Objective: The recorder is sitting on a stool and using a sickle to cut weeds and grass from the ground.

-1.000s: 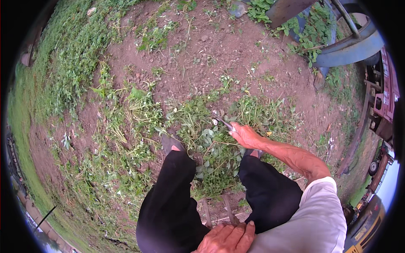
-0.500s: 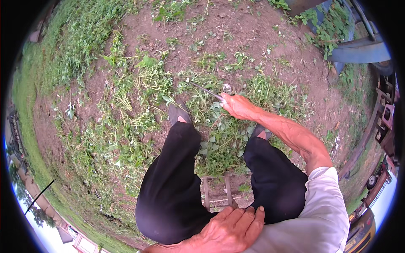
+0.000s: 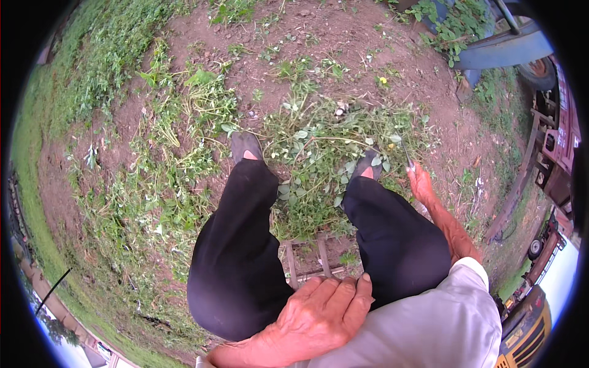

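Observation:
I sit with my legs in black trousers [image 3: 239, 245] apart. A heap of cut green weeds [image 3: 319, 165] lies on the bare soil between my grey shoes [image 3: 245, 146]. My right hand [image 3: 423, 184] reaches down just outside my right foot and is closed on a small thin metal tool [image 3: 408, 161] whose tip points away from me; what kind of tool it is I cannot make out. My left hand [image 3: 319, 313] lies flat on my lap near the right thigh and holds nothing.
A low wooden frame [image 3: 307, 264] shows under me between my legs. A blue machine part [image 3: 503, 49] stands at the upper right, a red machine [image 3: 558, 141] at the right, a yellow vehicle [image 3: 527, 331] at the lower right. Grass [image 3: 92, 80] covers the left.
My right hand with the tool has swung from the weeds between my feet out to the right, past my right foot. My left hand has come further into view on my lap.

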### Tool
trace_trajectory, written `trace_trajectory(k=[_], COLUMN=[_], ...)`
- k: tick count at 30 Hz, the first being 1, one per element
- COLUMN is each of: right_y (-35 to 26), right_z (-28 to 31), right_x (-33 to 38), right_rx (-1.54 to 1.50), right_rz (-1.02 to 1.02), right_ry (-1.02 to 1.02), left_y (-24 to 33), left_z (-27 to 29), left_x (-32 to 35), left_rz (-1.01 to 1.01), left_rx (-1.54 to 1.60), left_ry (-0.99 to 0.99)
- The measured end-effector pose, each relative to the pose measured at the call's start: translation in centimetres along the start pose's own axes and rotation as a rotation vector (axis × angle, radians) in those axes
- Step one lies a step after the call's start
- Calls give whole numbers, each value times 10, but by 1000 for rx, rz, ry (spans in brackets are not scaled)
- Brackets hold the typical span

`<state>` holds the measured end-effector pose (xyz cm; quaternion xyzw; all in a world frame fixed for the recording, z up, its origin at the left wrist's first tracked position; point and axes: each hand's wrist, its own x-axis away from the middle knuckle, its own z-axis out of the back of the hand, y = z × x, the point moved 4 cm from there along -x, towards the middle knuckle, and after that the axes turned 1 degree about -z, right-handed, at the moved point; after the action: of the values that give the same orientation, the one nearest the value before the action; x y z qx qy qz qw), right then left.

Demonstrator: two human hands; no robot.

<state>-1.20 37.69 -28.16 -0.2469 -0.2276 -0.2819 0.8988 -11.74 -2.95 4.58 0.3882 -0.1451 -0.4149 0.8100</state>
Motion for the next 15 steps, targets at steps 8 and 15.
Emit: trace_trajectory(k=[8,15], right_y=[-32,-168], right_z=[10,-43], right_x=[29,3], right_rx=[-262,-238], right_rz=[37,399], right_ry=[124,-430], left_y=[1,7], left_z=[-9,-8], left_x=[7,-2], left_rz=[-1,13], left_rx=[-64,-114], left_ry=[-13,-57])
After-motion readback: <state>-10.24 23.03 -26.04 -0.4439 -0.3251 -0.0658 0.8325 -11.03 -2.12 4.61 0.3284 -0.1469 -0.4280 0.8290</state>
